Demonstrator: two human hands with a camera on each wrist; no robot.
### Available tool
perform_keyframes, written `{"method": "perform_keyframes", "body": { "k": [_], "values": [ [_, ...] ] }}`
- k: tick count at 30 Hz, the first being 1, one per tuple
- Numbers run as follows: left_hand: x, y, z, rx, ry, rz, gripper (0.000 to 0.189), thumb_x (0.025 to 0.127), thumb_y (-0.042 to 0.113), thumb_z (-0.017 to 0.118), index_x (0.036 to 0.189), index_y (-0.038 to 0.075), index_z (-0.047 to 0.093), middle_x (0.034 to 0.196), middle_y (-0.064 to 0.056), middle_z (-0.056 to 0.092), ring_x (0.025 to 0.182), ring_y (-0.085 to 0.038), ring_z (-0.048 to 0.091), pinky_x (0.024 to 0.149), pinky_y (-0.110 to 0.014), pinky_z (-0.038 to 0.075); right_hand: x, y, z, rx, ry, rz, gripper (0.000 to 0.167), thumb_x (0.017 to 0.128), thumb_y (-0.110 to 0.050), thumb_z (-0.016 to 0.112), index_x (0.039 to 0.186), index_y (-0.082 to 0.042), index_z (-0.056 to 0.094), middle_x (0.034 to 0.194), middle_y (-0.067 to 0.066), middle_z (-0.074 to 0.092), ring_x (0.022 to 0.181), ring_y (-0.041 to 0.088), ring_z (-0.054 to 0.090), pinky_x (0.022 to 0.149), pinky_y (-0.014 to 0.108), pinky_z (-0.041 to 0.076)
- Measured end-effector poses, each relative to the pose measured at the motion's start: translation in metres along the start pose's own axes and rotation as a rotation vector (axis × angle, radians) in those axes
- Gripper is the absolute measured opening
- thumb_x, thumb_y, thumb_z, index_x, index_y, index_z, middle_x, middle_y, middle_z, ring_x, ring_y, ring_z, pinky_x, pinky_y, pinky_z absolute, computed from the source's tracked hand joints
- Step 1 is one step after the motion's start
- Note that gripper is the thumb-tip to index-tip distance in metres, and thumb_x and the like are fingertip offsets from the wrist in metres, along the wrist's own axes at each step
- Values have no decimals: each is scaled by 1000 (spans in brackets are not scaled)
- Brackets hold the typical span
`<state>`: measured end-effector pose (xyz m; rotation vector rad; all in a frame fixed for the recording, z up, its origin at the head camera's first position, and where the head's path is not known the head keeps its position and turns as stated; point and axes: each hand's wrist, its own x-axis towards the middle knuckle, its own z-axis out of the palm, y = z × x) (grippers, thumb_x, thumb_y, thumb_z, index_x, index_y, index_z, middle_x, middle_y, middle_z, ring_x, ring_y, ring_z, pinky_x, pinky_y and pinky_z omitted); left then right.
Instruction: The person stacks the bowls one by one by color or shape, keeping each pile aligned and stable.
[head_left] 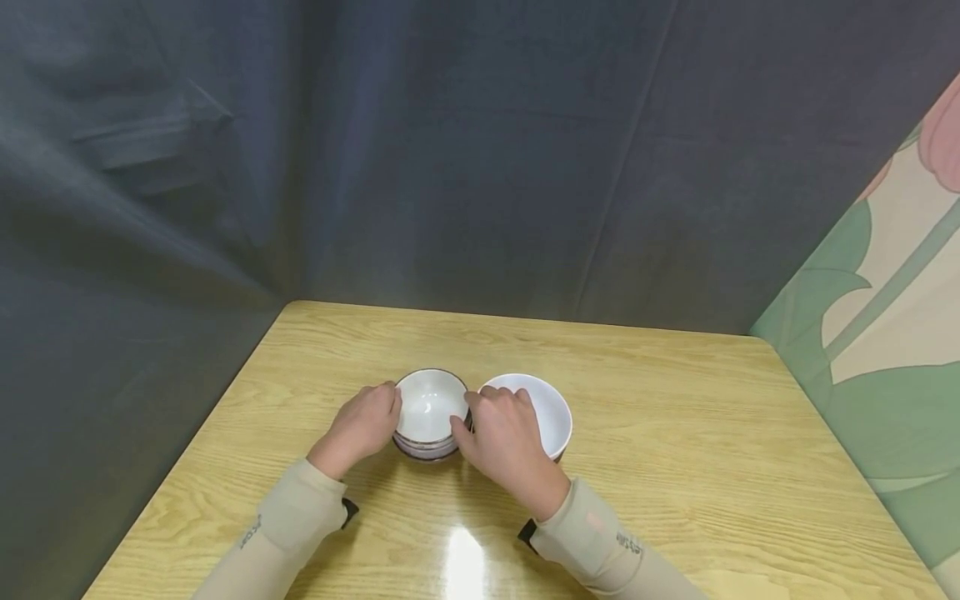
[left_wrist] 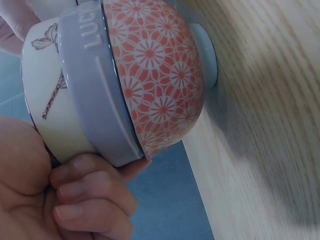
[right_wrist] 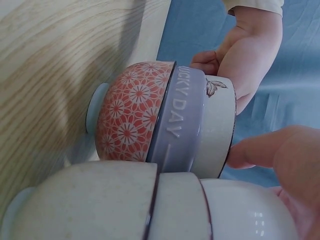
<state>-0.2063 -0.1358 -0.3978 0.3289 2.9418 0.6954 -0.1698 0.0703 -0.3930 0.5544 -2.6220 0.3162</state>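
Note:
A stack of bowls stands in front of me. On top is a cream bowl (head_left: pixel 426 408) with a brown plant drawing; below it come a lavender bowl (left_wrist: pixel 95 90) lettered "LUCKY DAY" and a red flower-patterned bowl (left_wrist: pixel 155 75) on a white foot. My left hand (head_left: pixel 365 423) grips the stack's left side, thumb near the top rim and fingers curled along the outside. From the right, my right hand (head_left: pixel 506 442) holds the stack's rim; some of its fingers are hidden. Close beside stands a second stack, with a white bowl (head_left: pixel 553 417) uppermost.
Both stacks are on a wood-grain table (head_left: pixel 675 467). Dark cloth (head_left: pixel 480 167) hangs behind and to the left. A wall with a painted flower pattern (head_left: pixel 900 400) borders the right side. The second stack's lower bowls (right_wrist: pixel 85 200) are pale with dark rims.

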Motion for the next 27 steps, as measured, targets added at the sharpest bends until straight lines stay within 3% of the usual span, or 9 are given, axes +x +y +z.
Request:
{"method": "perform_keyframes", "body": {
  "k": [10, 17, 19, 22, 27],
  "values": [
    [1, -2, 2, -5, 11, 19, 35, 106, 12, 33, 99, -8, 62, 69, -8, 52, 59, -19, 49, 52, -32, 42, -1, -1, 2, -7, -3, 1, 24, 84, -33, 74, 83, -9, 74, 66, 0, 60, 58, 21, 56, 54, 33, 30],
    [4, -4, 4, -36, 22, 5, 38, 107, 15, 33, 104, -9, 63, 73, -9, 56, 63, -20, 51, 56, -34, 45, 0, 1, 2, -1, -2, 12, 24, 84, -34, 74, 81, -10, 73, 65, -1, 57, 56, 20, 54, 53, 32, 29],
    [4, -5, 6, -53, 31, -9, 42, 108, 20, 33, 110, -9, 63, 81, -14, 63, 69, -22, 56, 63, -38, 50, 0, 2, 1, 14, -11, 22, 25, 85, -34, 74, 84, -9, 73, 66, 0, 58, 58, 20, 55, 54, 32, 31],
    [3, -6, 7, -72, 45, -33, 53, 109, 32, 31, 122, -10, 61, 105, -23, 68, 91, -31, 66, 81, -49, 53, -2, 5, -3, 59, -12, 52, 28, 86, -34, 73, 95, -7, 74, 75, 3, 66, 67, 22, 62, 58, 35, 37],
    [-4, -10, 5, -68, 69, -81, 67, 108, 47, 25, 137, -7, 52, 128, -27, 62, 119, -44, 59, 96, -58, 47, -8, 28, -21, 154, 85, 75, 34, 88, -29, 72, 110, -4, 73, 80, 4, 68, 73, 21, 63, 68, 41, 43]
  ]
}}
